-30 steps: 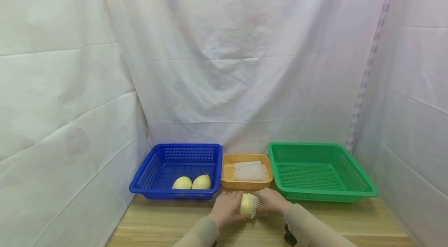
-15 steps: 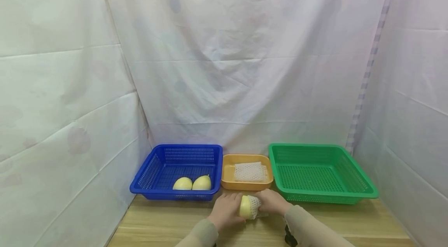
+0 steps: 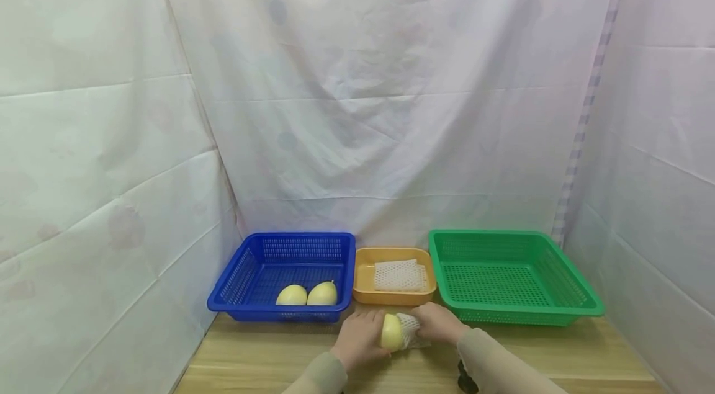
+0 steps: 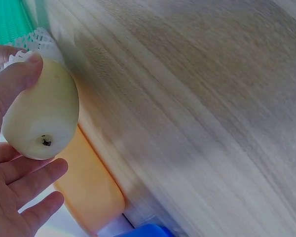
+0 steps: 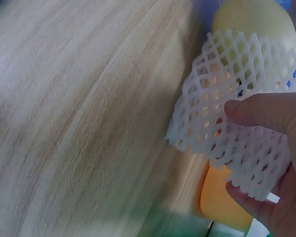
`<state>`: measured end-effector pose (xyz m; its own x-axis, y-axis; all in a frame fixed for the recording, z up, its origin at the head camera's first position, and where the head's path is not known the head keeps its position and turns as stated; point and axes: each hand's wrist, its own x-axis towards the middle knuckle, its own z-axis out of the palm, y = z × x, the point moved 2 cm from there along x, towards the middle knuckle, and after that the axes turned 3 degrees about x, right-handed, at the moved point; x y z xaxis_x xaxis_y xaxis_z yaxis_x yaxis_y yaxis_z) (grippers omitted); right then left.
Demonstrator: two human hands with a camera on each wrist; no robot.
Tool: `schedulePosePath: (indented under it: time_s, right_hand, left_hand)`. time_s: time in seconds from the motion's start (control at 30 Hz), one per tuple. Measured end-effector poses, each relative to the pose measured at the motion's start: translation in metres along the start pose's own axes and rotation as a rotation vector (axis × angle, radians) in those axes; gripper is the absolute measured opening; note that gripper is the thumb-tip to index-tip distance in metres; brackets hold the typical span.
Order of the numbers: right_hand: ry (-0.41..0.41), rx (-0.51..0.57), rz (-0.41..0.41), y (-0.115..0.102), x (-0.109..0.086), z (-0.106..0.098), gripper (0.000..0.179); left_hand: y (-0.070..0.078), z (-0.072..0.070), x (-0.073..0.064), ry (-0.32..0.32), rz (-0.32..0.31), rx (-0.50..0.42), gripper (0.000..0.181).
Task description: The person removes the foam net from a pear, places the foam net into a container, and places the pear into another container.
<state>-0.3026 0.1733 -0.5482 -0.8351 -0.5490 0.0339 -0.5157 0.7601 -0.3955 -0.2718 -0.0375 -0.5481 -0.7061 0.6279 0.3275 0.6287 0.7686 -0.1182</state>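
Note:
My left hand [image 3: 359, 339] grips a pale yellow pear [image 3: 391, 332] above the table, in front of the orange tray. In the left wrist view the thumb lies along the pear [image 4: 52, 106], whose dark blossom end faces the camera. A white foam fruit net [image 3: 409, 327] sits over the other end of the fruit. My right hand [image 3: 438, 322] pinches this net at its right side. The right wrist view shows the net's open mouth around part of the pear [image 5: 254, 22], while the rest of the foam net [image 5: 202, 113] hangs loose and flattened.
Behind the hands, the orange tray [image 3: 365, 296] carries more white foam nets [image 3: 398, 275]. To its left, a blue basket [image 3: 234, 307] contains two pears [image 3: 321, 293]. A green basket [image 3: 519, 308] stands at the right on the wooden table [image 3: 251, 357]. White cloth hangs around.
The foam net has slid rightward along the pear, so more bare fruit shows than a second ago. My right hand has shifted slightly right; the left keeps its grip.

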Motion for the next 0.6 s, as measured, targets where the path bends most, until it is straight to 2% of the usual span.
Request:
schedulePosePath:
  time_s: [0.17,0.4,0.6]
  right_hand:
    - [0.012,-0.003,0.005,0.0016,-0.0011,-0.0007,0.041]
    - [0.000,-0.001,0.023,0.0038,-0.0011,0.0006,0.027]
    - [0.002,-0.002,0.033,0.0076,-0.0024,0.0006,0.032]
  left_hand:
    - [-0.0009,0.0020,-0.0007,-0.009,-0.008,0.013,0.075]
    - [-0.0010,0.0013,-0.0007,-0.021,-0.016,-0.003,0.075]
    - [-0.0018,0.0012,-0.0019,-0.026,-0.020,-0.008,0.076]
